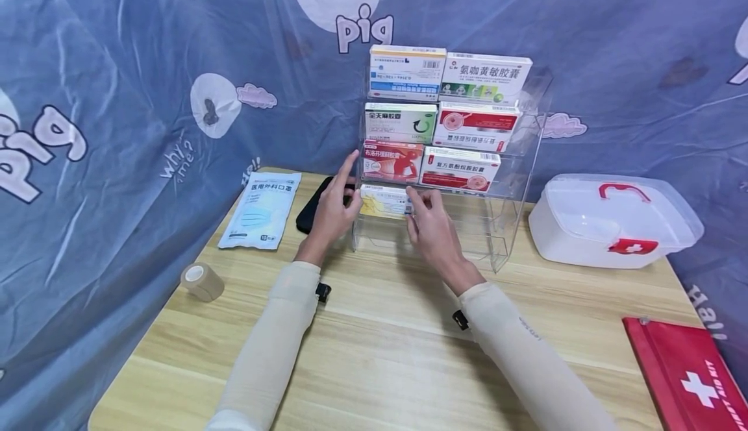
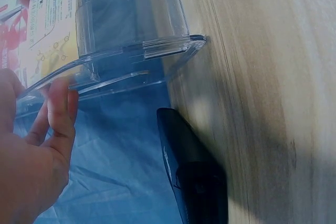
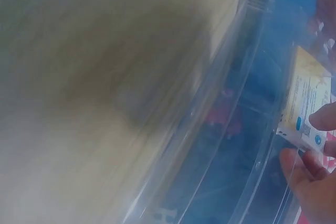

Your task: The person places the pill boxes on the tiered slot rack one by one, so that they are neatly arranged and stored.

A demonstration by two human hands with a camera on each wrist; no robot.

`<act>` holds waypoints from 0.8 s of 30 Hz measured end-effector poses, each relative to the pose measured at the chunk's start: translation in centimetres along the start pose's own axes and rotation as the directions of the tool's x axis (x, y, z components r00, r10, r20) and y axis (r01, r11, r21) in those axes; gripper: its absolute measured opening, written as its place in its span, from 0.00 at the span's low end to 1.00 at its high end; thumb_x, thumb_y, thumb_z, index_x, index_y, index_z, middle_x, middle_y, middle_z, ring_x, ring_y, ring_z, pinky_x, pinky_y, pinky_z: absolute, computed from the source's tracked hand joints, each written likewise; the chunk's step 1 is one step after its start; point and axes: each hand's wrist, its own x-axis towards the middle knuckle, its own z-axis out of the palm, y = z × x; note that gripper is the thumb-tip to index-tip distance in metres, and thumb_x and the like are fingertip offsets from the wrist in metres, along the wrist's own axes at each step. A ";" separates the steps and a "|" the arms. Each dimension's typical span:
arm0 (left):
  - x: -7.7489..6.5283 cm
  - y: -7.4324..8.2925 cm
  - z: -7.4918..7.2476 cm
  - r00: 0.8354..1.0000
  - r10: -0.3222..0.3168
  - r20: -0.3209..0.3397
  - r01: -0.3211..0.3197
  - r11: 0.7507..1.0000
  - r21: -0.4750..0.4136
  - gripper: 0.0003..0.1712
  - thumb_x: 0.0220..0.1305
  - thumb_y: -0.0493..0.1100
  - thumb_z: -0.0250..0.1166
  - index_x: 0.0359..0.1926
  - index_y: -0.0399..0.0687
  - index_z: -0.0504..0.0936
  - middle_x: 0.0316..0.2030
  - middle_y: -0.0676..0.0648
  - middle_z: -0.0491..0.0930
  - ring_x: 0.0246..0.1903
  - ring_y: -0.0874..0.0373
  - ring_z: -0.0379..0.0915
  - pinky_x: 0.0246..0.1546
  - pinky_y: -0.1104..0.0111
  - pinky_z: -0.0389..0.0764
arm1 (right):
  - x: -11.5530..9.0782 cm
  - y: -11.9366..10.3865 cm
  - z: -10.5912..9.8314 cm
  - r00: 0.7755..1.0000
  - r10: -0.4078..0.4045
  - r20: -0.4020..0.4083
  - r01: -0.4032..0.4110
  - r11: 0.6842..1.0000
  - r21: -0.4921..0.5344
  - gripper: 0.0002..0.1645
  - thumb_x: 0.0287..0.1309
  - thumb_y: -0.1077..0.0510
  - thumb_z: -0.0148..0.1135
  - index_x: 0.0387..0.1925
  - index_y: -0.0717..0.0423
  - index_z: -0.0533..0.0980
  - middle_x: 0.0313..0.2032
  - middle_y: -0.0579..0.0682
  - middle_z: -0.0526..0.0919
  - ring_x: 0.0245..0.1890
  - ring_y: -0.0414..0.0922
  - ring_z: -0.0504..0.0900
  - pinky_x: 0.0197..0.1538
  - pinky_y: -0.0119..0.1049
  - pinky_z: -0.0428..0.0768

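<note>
A clear acrylic display rack (image 1: pixel 514 204) stands at the back of the table, with medicine boxes on its tiers. On its lowest filled tier, at the left, sits a yellow and white medicine box (image 1: pixel 382 202). My right hand (image 1: pixel 434 226) holds this box by its right end; in the right wrist view its fingers (image 3: pixel 324 118) lie on the printed face and round the end. My left hand (image 1: pixel 334 207) is at the rack's left side, index finger extended upward. The left wrist view shows its fingertips (image 2: pixel 59 90) right at the clear side wall, near the box's other end.
Above are a red medicine box (image 1: pixel 391 161), a green and white one (image 1: pixel 400 124) and several others. Left of the rack lie a black case (image 1: pixel 312 207), a mask packet (image 1: pixel 261 210) and a tan bandage roll (image 1: pixel 202 282). A white lidded box (image 1: pixel 584 239) and red first-aid pouch (image 1: pixel 678 359) are at right.
</note>
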 end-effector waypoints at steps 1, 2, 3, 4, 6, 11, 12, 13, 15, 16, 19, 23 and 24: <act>0.0 0.0 0.0 1.000 0.002 0.002 -0.002 1.000 0.000 0.48 0.74 0.35 0.57 0.87 0.72 0.53 0.71 0.38 0.76 0.57 0.45 0.84 0.54 0.53 0.88 | -0.1 -0.1 0.1 1.000 0.000 0.006 0.000 1.000 -0.002 0.36 0.68 0.65 0.65 0.77 0.56 0.72 0.59 0.64 0.74 0.48 0.59 0.84 0.52 0.52 0.90; 0.0 0.0 0.0 1.000 0.002 0.003 -0.002 1.000 -0.001 0.48 0.74 0.35 0.57 0.87 0.72 0.53 0.71 0.38 0.76 0.57 0.45 0.84 0.54 0.53 0.88 | -0.1 -0.1 0.1 1.000 0.004 0.012 -0.004 1.000 -0.007 0.37 0.68 0.65 0.65 0.78 0.56 0.71 0.59 0.65 0.73 0.48 0.59 0.84 0.53 0.52 0.89; -0.1 0.0 0.0 1.000 0.002 0.004 -0.002 1.000 -0.002 0.48 0.74 0.35 0.57 0.87 0.72 0.53 0.70 0.38 0.76 0.57 0.45 0.83 0.54 0.53 0.87 | -0.2 -0.2 0.2 1.000 0.005 0.018 -0.005 1.000 -0.009 0.38 0.68 0.65 0.65 0.78 0.56 0.70 0.59 0.65 0.73 0.49 0.59 0.83 0.54 0.52 0.89; -0.1 0.0 0.0 1.000 0.003 0.003 -0.003 1.000 -0.003 0.48 0.74 0.35 0.57 0.87 0.72 0.53 0.70 0.38 0.76 0.57 0.45 0.84 0.55 0.53 0.87 | -0.2 -0.2 0.2 1.000 0.004 0.022 -0.004 1.000 -0.009 0.39 0.69 0.65 0.65 0.79 0.56 0.69 0.59 0.65 0.73 0.50 0.59 0.83 0.55 0.52 0.88; -0.1 0.0 0.0 1.000 0.001 0.000 -0.001 1.000 -0.002 0.48 0.74 0.35 0.57 0.87 0.72 0.53 0.70 0.38 0.76 0.57 0.46 0.83 0.56 0.53 0.87 | -0.3 -0.2 0.2 1.000 0.002 0.031 -0.002 1.000 -0.012 0.39 0.69 0.65 0.65 0.80 0.56 0.68 0.60 0.65 0.72 0.52 0.59 0.81 0.57 0.52 0.88; -0.1 -0.1 0.0 1.000 0.000 0.000 0.000 1.000 -0.007 0.48 0.73 0.35 0.57 0.87 0.73 0.53 0.71 0.38 0.76 0.58 0.46 0.83 0.57 0.54 0.87 | -0.5 -0.1 0.2 0.999 -0.012 0.047 0.013 1.000 -0.012 0.42 0.68 0.65 0.66 0.81 0.56 0.66 0.61 0.66 0.71 0.56 0.60 0.80 0.61 0.53 0.86; -0.1 0.0 0.1 1.000 0.002 0.002 -0.002 1.000 -0.009 0.48 0.73 0.35 0.57 0.87 0.73 0.53 0.71 0.38 0.76 0.58 0.46 0.83 0.57 0.54 0.87 | -0.5 -0.1 0.1 0.999 -0.013 0.048 0.013 1.000 -0.011 0.42 0.68 0.66 0.67 0.81 0.56 0.65 0.61 0.66 0.71 0.56 0.60 0.80 0.61 0.52 0.86; -0.1 0.0 0.1 1.000 0.001 0.005 -0.001 1.000 -0.010 0.48 0.74 0.35 0.57 0.87 0.73 0.53 0.71 0.39 0.76 0.58 0.46 0.83 0.57 0.54 0.87 | -0.6 0.0 0.1 0.999 -0.012 0.051 0.012 1.000 -0.010 0.43 0.68 0.66 0.67 0.81 0.56 0.65 0.61 0.66 0.71 0.56 0.60 0.80 0.61 0.52 0.86; -0.2 0.0 0.2 1.000 -0.001 0.009 0.001 1.000 -0.012 0.48 0.74 0.35 0.57 0.87 0.73 0.53 0.72 0.39 0.75 0.59 0.47 0.82 0.58 0.55 0.87 | -0.7 0.0 0.0 0.998 -0.012 0.055 0.012 1.000 -0.008 0.44 0.67 0.66 0.67 0.82 0.56 0.64 0.61 0.67 0.72 0.57 0.60 0.80 0.61 0.52 0.87; -0.2 0.0 0.1 1.000 -0.003 0.009 0.003 1.000 -0.013 0.48 0.74 0.35 0.57 0.87 0.74 0.53 0.71 0.39 0.76 0.59 0.47 0.82 0.59 0.55 0.87 | -0.8 0.1 0.0 0.998 -0.011 0.059 0.011 1.000 -0.003 0.44 0.67 0.67 0.67 0.82 0.55 0.64 0.62 0.67 0.72 0.57 0.60 0.80 0.60 0.52 0.87; -0.3 0.1 0.1 1.000 -0.006 0.006 0.006 1.000 -0.013 0.49 0.73 0.35 0.57 0.86 0.74 0.53 0.69 0.38 0.77 0.58 0.46 0.83 0.58 0.54 0.87 | -0.9 0.1 -0.1 0.997 -0.003 0.074 0.002 1.000 0.010 0.46 0.67 0.67 0.67 0.83 0.53 0.63 0.63 0.67 0.71 0.58 0.60 0.79 0.61 0.53 0.86; -0.2 0.1 0.1 1.000 -0.002 0.004 0.002 1.000 -0.003 0.48 0.74 0.35 0.58 0.86 0.74 0.53 0.68 0.38 0.78 0.55 0.46 0.84 0.54 0.53 0.88 | -1.0 0.2 -0.3 0.995 0.024 0.093 -0.026 0.999 0.019 0.50 0.68 0.66 0.67 0.85 0.47 0.58 0.64 0.66 0.70 0.58 0.60 0.80 0.62 0.54 0.86; -0.1 0.1 0.2 1.000 -0.003 0.005 0.003 1.000 0.003 0.48 0.74 0.36 0.58 0.86 0.74 0.53 0.68 0.38 0.78 0.54 0.46 0.85 0.53 0.53 0.88 | -1.1 0.2 -0.4 0.995 0.029 0.096 -0.031 0.999 0.018 0.51 0.68 0.65 0.67 0.86 0.46 0.57 0.64 0.65 0.70 0.58 0.60 0.80 0.62 0.54 0.86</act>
